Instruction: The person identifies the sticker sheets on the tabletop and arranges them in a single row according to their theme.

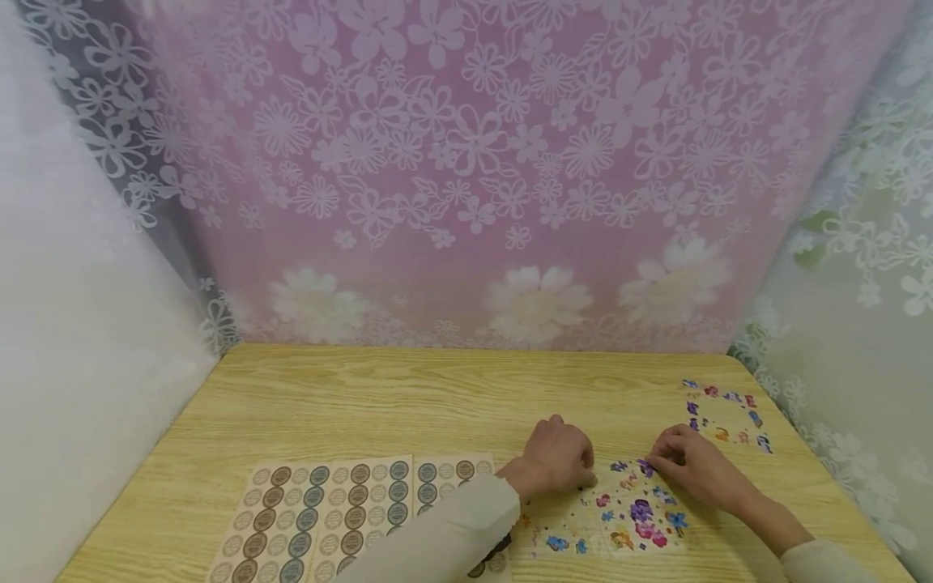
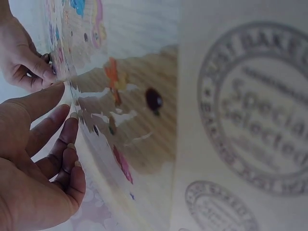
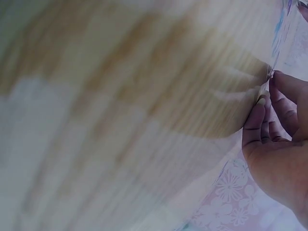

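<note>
A clear sticker sheet (image 1: pixel 611 518) with small colourful cartoon figures lies on the table, toward the front right. At its far left edge my left hand (image 1: pixel 555 457) has curled fingers, the thumb and fingertips right at the film; the left wrist view shows this left hand (image 2: pixel 41 154) close against the glossy sheet (image 2: pixel 134 96). My right hand (image 1: pixel 696 470) pinches the far right edge between thumb and finger, next to a purple figure. In the right wrist view the right hand (image 3: pixel 279 115) grips the film's edge, with wood grain showing beside it.
Paper sheets of round brown and grey-blue labels (image 1: pixel 313 518) lie left of the clear sheet, partly under the left sleeve (image 1: pixel 445 534). Another clear sticker sheet (image 1: pixel 729 417) is at the table's far right. Flowered curtains (image 1: pixel 474 162) hang behind the wooden table (image 1: pixel 364 397).
</note>
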Tool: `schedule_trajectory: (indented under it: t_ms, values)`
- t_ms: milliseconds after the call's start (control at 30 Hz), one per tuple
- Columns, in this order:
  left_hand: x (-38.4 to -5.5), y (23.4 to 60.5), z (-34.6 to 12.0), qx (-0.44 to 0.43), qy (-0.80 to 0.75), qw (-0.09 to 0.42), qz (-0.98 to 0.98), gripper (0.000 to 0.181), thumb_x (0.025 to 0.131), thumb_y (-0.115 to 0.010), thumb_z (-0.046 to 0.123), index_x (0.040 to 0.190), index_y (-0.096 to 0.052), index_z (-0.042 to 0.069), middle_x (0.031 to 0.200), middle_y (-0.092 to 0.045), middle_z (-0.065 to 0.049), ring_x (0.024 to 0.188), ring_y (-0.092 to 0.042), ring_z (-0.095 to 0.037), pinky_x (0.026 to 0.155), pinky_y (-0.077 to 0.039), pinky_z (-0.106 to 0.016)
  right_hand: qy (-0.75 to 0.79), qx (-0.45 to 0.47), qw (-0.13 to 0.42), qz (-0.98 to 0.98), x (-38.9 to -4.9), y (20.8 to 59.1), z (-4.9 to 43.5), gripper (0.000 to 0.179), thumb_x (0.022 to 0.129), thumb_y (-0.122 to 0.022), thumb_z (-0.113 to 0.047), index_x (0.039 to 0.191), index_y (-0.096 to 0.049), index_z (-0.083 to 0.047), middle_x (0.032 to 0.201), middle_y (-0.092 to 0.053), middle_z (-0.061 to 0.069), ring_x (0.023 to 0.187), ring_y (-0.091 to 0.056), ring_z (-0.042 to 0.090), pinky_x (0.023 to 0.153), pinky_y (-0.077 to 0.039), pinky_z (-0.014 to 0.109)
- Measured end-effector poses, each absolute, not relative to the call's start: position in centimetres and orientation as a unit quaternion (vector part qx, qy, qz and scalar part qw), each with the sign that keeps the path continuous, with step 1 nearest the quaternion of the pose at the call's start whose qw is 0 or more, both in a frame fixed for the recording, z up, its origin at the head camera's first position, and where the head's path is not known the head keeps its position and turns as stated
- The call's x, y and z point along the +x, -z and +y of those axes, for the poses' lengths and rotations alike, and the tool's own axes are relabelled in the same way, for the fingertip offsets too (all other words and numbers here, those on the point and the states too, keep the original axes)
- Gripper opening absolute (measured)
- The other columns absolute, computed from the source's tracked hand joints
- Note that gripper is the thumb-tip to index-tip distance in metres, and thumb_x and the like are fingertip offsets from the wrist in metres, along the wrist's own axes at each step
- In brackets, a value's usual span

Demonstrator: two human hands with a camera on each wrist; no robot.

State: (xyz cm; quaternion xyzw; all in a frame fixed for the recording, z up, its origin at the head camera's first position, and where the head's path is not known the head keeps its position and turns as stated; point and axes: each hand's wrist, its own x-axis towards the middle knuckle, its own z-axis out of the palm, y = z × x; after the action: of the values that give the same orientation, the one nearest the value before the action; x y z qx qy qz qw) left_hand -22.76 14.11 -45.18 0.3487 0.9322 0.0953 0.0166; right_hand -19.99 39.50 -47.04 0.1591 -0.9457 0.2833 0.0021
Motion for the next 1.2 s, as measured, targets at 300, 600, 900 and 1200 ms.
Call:
schedule_trajectory:
  t_ms: [300, 600, 900, 1200]
  values:
    - [-22.7, 45.2, 14.6, 0.348, -0.082, 0.017, 0.934, 0.027, 0.088, -0.066, 0.037, 0.061, -0.065, 0.031, 0.062, -0.050, 0.020, 0.069, -0.037, -0.008, 0.068, -0.031, -0.025, -0.289, 0.153, -0.014, -0.945, -20.0, 46.7, 39.7, 0.017, 0.096, -0.059, -0.021, 0.081, -0.067, -0.021, 0.104, -0.053, 0.004, 0.091, -0.053, 0.018, 0.071, -0.048, 0.029]
    - [-23.0, 44.1, 14.8, 0.348, -0.112, 0.031, 0.930, 0.021, 0.091, -0.062, 0.041, 0.106, -0.072, 0.030, 0.100, -0.063, 0.016, 0.090, -0.053, -0.008, 0.079, -0.044, -0.024, -0.319, 0.203, -0.052, -0.924, -19.9, 46.2, 40.7, 0.015, 0.099, -0.054, -0.025, 0.098, -0.065, -0.015, 0.101, -0.052, 0.004, 0.083, -0.054, 0.009, 0.066, -0.048, 0.027]
    - [-23.9, 44.0, 15.0, 0.366, -0.107, -0.019, 0.924, 0.049, 0.096, -0.051, 0.046, 0.141, -0.046, 0.027, 0.131, -0.052, 0.009, 0.118, -0.049, -0.009, 0.094, -0.041, -0.024, -0.310, 0.156, -0.029, -0.937, -19.8, 44.9, 41.8, 0.030, 0.100, -0.053, -0.029, 0.119, -0.060, -0.007, 0.114, -0.058, 0.009, 0.090, -0.061, 0.018, 0.070, -0.051, 0.028]
    - [-24.9, 43.8, 15.8, 0.380, -0.045, -0.042, 0.923, 0.059, 0.096, -0.038, 0.059, 0.149, -0.033, 0.033, 0.148, -0.037, 0.005, 0.135, -0.033, -0.014, 0.107, -0.029, -0.033, -0.285, 0.150, 0.015, -0.947, -20.1, 44.5, 43.7, 0.043, 0.102, -0.050, -0.025, 0.136, -0.046, 0.001, 0.135, -0.044, 0.026, 0.119, -0.044, 0.047, 0.086, -0.043, 0.060]
